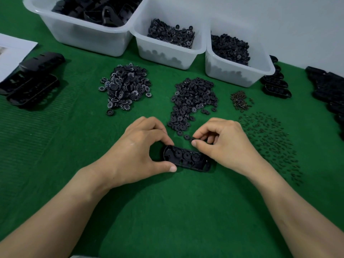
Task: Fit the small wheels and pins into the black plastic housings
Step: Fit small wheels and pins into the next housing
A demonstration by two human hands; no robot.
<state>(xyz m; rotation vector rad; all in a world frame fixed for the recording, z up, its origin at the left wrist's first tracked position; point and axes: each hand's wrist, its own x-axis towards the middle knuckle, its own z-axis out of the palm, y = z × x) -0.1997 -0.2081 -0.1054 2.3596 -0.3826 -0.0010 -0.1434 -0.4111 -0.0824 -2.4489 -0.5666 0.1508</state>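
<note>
A black oblong plastic housing [187, 158] lies on the green mat in the middle, with three small wheels seated inside it. My left hand [137, 149] grips its left end between thumb and fingers. My right hand [221, 142] hovers over the housing's right end, its thumb and forefinger pinching a small black wheel [197, 141]. Behind the hands lie a heap of plain black wheels [191, 101], a heap of white-marked wheels [125, 86], a scatter of dark pins [270, 142] at the right and a small pile of brownish screws [241, 100].
Three translucent white bins [167, 51] stand along the back with housings and wheels inside. Black housings are stacked at the left [31, 81] and at the right [275, 81], more at the far right edge [329, 86]. A white sheet [13, 51] lies at the far left.
</note>
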